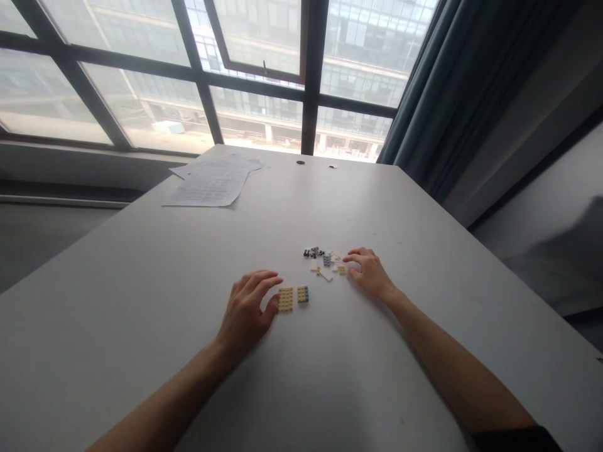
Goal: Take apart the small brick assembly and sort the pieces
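Note:
My left hand [252, 301] rests on the table with its fingers apart, thumb at the left edge of a tan studded building plate [286, 300]. Just right of that plate, separated by a narrow gap, lies a smaller tan and blue-grey brick piece [302, 294]. My right hand [368, 269] is spread beside a loose pile of bricks, holding nothing that I can see. In the pile are black pieces [314, 252], a grey studded brick [326, 260], a white flat piece [326, 274] and a small yellow brick [342, 270] close to the right fingertips.
All of this lies on a large white table [301, 213]. Printed paper sheets [211, 182] overlap at its far left edge. Two round holes, one a dark cable hole [300, 162], sit near the far edge. Windows stand beyond, with a dark curtain [438, 88] on the right.

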Action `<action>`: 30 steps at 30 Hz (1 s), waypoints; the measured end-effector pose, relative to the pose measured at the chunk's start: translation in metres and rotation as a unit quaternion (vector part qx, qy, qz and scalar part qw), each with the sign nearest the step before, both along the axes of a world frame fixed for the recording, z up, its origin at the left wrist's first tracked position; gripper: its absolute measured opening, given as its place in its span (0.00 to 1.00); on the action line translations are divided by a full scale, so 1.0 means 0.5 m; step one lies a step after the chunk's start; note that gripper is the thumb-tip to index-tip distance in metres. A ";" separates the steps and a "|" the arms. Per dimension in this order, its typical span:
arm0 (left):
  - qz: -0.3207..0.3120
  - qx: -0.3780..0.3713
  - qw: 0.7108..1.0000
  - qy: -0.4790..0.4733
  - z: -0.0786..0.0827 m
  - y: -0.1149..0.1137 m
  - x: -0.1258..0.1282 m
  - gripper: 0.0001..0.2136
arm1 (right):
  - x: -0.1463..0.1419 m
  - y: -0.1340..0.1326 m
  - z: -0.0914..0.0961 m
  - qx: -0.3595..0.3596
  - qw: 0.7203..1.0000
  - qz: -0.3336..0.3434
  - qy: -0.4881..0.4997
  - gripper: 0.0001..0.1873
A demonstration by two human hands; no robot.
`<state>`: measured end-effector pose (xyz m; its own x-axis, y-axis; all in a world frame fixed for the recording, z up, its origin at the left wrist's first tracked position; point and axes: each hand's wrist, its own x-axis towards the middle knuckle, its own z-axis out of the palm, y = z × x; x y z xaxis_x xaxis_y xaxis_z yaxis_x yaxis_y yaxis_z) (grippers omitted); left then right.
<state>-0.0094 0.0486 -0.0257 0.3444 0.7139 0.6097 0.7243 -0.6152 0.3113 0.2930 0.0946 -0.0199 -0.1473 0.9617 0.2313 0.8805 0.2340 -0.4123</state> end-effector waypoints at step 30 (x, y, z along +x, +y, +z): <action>0.001 0.000 1.000 0.002 0.002 0.001 0.003 0.09 | -0.020 -0.013 0.002 -0.011 1.000 0.001 -0.003 0.12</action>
<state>-0.0080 0.0491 -0.0247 0.3457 0.7143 0.6085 0.7269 -0.6139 0.3077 0.2832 0.0880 -0.0190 -0.1496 0.9665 0.2085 0.8828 0.2255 -0.4121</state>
